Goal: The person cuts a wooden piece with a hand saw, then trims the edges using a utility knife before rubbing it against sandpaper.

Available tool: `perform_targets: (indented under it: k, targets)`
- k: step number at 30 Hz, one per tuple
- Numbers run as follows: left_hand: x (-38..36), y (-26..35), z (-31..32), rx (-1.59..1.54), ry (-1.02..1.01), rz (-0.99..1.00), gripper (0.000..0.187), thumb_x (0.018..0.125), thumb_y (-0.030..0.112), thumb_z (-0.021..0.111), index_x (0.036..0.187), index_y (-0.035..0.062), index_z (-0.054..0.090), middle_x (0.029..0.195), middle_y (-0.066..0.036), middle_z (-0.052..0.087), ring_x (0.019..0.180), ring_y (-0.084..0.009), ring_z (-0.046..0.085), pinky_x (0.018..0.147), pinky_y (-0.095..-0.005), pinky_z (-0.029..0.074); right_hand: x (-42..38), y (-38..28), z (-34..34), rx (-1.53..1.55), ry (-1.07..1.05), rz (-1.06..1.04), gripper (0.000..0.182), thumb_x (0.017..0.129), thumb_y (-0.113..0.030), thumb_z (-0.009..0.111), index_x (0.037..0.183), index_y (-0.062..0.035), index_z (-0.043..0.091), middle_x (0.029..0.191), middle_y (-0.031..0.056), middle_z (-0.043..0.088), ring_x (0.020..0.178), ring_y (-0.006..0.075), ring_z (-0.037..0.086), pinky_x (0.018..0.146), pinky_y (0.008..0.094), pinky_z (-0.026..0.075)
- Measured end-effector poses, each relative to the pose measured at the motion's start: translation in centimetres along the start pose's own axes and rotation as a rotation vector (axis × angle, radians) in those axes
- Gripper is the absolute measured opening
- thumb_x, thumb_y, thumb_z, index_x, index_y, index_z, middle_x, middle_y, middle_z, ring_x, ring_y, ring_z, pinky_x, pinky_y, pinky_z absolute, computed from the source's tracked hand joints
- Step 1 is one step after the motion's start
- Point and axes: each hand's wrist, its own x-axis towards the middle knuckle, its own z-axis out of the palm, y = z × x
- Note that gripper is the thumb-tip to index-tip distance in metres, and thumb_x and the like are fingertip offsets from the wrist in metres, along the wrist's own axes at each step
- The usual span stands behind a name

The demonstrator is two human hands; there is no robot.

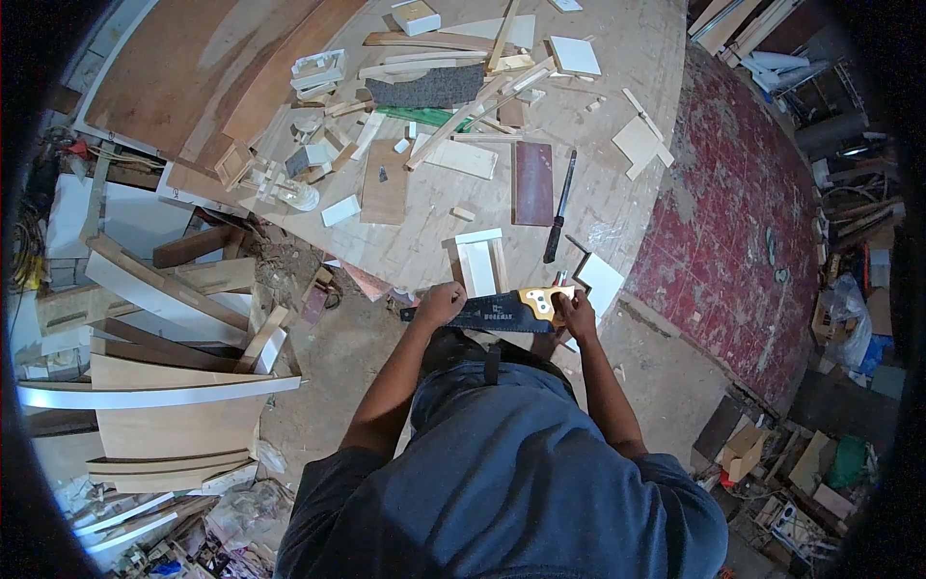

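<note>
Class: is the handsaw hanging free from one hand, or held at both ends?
Held at both ends: right hand grips the handsaw's yellow handle, left hand holds the blade tip.

A single head-worn fisheye view looks steeply down from well above, the wood-strewn plywood workbench (617, 183) filling the frame's upper centre.

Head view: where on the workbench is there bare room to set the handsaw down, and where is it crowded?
Bare board lies right of the dark brown panel and black tool, up to the workbench edge. A smaller patch sits below the tan plywood piece. The far middle, around the grey slab, is piled with offcuts.
</note>
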Motion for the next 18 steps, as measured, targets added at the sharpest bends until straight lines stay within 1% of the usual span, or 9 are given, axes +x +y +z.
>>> perform_targets:
  k: [9, 11, 15, 18]
  targets:
    - [-0.2, 0.2, -0.2, -0.040, 0.003, -0.014, 0.016, 0.082, 0.018, 0.066, 0.088, 0.0033, 0.066, 0.082, -0.015, 0.069, 0.077, -0.0273, 0.068, 0.070, -0.0384, 0.052, 0.6, 1.0, 0.6, 0.020, -0.002, 0.007, 0.041, 0.094, -0.038, 0.063, 0.109, -0.0002, 0.059, 0.088, 0.0155, 0.069, 0.076, 0.0206, 0.068, 0.066, 0.0342, 0.051]
    - [-0.2, 0.3, -0.3, -0.035, -0.010, -0.023, 0.016, 0.082, 0.018, 0.066, 0.088, 0.0032, 0.066, 0.082, -0.015, 0.068, 0.077, -0.0272, 0.068, 0.070, -0.0384, 0.052, 0.6, 1.1, 0.7, 0.027, 0.004, -0.005, 0.039, 0.094, -0.037, 0.062, 0.108, -0.0007, 0.059, 0.086, 0.0147, 0.069, 0.075, 0.0193, 0.068, 0.065, 0.0339, 0.051]
    - [-0.1, 0.0, -0.2, -0.019, -0.021, -0.024, 0.016, 0.081, 0.017, 0.066, 0.089, 0.0033, 0.066, 0.083, -0.014, 0.069, 0.079, -0.0264, 0.068, 0.072, -0.0383, 0.052, 0.5, 0.9, 0.5, -0.002, 0.002, -0.012, 0.039, 0.094, -0.036, 0.062, 0.107, -0.0002, 0.058, 0.086, 0.0149, 0.069, 0.075, 0.0194, 0.067, 0.065, 0.0339, 0.051]
    - [-0.2, -0.1, -0.4, -0.069, -0.048, -0.018, 0.016, 0.079, 0.016, 0.067, 0.089, 0.0029, 0.066, 0.084, -0.014, 0.070, 0.080, -0.0257, 0.069, 0.074, -0.0379, 0.052, 0.5, 1.2, 0.8, 0.058, 0.023, -0.017, 0.039, 0.094, -0.036, 0.062, 0.107, 0.0005, 0.058, 0.086, 0.0155, 0.069, 0.075, 0.0201, 0.067, 0.065, 0.0340, 0.051]
